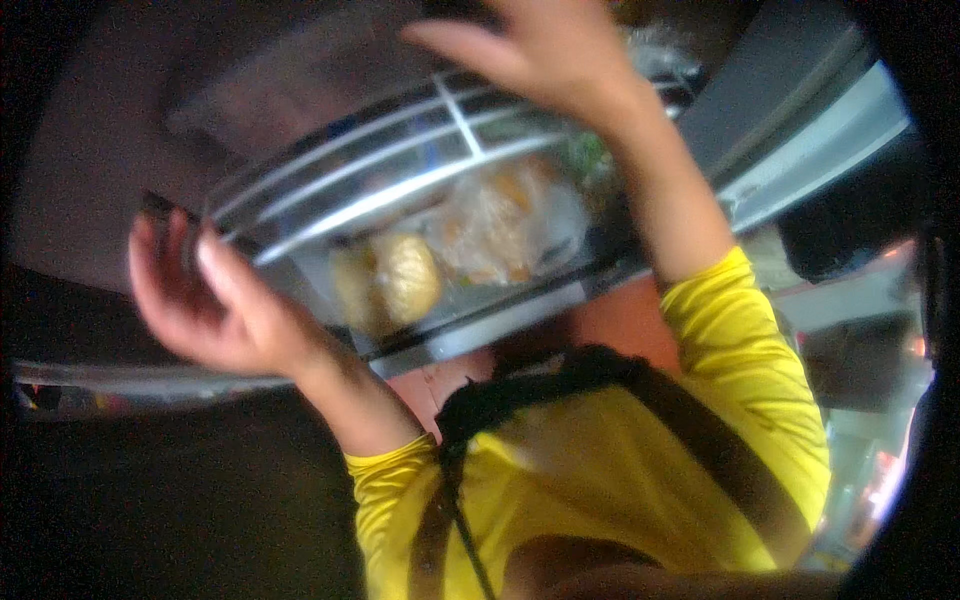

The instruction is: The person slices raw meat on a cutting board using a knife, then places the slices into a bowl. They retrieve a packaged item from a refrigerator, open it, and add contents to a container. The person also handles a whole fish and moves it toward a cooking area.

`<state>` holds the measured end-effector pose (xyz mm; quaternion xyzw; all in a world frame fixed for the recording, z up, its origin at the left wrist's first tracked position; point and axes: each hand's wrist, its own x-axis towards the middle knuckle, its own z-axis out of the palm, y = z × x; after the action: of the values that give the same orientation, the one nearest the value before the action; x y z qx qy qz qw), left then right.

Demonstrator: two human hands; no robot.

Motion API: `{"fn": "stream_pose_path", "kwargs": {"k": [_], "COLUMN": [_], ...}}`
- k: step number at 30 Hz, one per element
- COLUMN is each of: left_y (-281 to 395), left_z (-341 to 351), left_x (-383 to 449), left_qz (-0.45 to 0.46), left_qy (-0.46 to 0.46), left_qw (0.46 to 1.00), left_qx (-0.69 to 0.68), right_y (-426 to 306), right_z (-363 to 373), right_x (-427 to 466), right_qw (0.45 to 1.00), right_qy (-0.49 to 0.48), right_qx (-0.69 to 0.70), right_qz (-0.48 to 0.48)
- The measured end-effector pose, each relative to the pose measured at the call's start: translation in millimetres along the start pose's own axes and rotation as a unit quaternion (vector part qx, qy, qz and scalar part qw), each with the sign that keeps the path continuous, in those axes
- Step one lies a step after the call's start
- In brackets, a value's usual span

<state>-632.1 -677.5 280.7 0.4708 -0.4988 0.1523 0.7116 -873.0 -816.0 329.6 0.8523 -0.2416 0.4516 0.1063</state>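
Observation:
My left hand [217,307] is raised beside the left end of a white wire rack [367,199], its thumb apart from its curled fingers. A dark edge shows at those fingertips, and whether the hand grips it is unclear. My right hand [547,52] reaches over the rack's right part with the thumb spread; its fingers run past the top of the picture. Between my forearms, a yellowish round item [409,277], blurred, lies next to a clear plastic bag [499,225] with orange-brown contents. Something leafy and green [589,157] shows near my right wrist.
A pale front edge [480,326] runs below the bagged items, close to my body. More clear plastic [660,56] shows beyond my right wrist. A light-coloured ledge [817,150] slants along the right. Dark surfaces fill the left, and reddish floor [630,319] shows below.

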Motion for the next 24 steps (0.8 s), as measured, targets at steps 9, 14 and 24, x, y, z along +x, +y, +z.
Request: {"fn": "stream_pose_path", "kwargs": {"k": [9,14,24], "left_y": [-54,-114,-126], "left_z": [-46,-28,-12], "left_x": [-143,-135,-112], "left_qz": [-0.339,-0.494,-0.391], "left_qy": [-0.096,-0.055,-0.097], "left_qw": [0.934,0.865,0.915], "left_qx": [0.060,-0.059,-0.001], "right_y": [-48,-10,16], "right_z": [81,154,165], "right_x": [-124,-127,-113], "right_qw": [0.919,0.729,0.762], "right_qy": [-0.269,-0.291,-0.303], "right_qx": [0.118,0.392,0.324], "right_qz": [0.265,0.480,0.472]}}
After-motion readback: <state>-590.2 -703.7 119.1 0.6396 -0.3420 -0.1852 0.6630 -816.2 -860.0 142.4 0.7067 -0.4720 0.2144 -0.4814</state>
